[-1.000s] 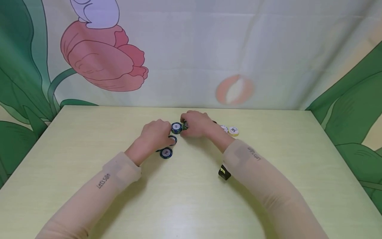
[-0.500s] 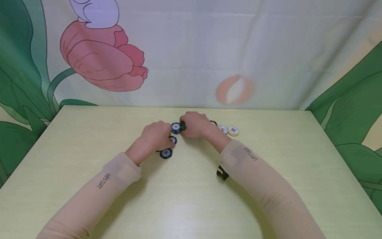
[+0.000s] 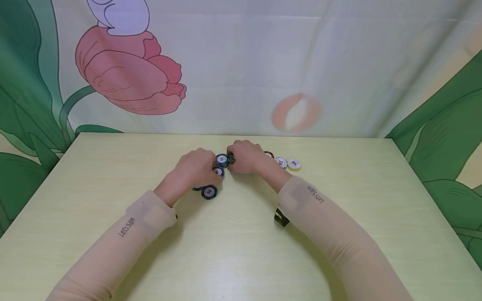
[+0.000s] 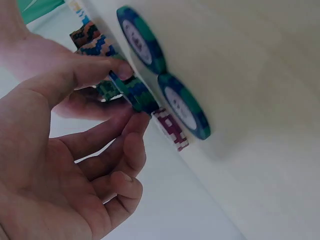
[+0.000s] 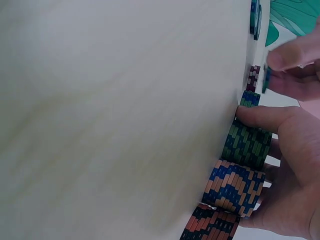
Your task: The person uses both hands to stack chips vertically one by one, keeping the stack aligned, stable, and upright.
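Note:
My left hand [image 3: 197, 167] pinches a blue-green poker chip [image 3: 218, 172] between thumb and fingers. The chip is tilted in the left wrist view, close to a short stack of blue-green chips [image 3: 222, 160]. My right hand [image 3: 246, 156] grips a taller stack of dark green chips [image 5: 247, 145], thumb on the near side and fingers behind it. That stack stands beside the blue-green one. Two loose blue-green chips, one lower [image 4: 184, 106] and one upper [image 4: 141, 40], lie flat near the left hand. In the head view the left hand partly covers one of them.
Beyond the right hand the row continues with a blue-and-orange stack [image 5: 233, 187], a black-and-red stack [image 5: 210, 223], a white-topped stack [image 3: 280, 162] and a yellow-edged stack [image 3: 294, 164]. A maroon-and-white stack [image 4: 170, 130] stands at the other end. A printed curtain [image 3: 233, 75] hangs behind the table.
My left hand has moved slightly away from me, bringing the pinched chip closer to the blue-green stack. The right hand has shifted a little to the left and stays around the green stack.

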The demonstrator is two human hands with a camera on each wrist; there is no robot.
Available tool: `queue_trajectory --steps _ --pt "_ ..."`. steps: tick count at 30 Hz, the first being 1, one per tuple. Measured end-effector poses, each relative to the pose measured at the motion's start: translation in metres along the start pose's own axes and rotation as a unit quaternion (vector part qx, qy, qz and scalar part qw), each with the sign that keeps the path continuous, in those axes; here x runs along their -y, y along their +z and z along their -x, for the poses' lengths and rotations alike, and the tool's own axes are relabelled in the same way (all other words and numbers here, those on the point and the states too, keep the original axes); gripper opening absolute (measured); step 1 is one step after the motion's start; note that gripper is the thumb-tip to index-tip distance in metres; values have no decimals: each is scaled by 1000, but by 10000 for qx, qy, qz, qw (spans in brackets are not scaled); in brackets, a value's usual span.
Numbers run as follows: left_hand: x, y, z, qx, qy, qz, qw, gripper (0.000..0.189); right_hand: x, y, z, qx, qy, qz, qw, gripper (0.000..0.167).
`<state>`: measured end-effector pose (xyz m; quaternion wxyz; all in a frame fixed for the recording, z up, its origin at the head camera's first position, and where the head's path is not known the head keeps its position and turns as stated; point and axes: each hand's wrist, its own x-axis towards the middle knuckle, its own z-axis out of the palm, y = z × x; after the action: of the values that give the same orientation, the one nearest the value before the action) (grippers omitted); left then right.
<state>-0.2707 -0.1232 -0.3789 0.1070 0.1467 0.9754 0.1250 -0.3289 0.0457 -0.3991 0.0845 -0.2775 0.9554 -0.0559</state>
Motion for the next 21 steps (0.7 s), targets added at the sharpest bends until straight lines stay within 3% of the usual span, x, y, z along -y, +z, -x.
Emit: queue_trajectory --steps 5,11,21 --pt "0 -4 -2 -390 58 89 9992 25 0 0 1 -2 -5 -29 10000 32" --pt "-4 -2 -11 -637 -38 -64 9979 25 1 0 0 20 -5 61 10000 34" --pt "-9 1 -21 -635 -20 -284 9976 19 0 1 -1 -4 -2 83 10000 32"
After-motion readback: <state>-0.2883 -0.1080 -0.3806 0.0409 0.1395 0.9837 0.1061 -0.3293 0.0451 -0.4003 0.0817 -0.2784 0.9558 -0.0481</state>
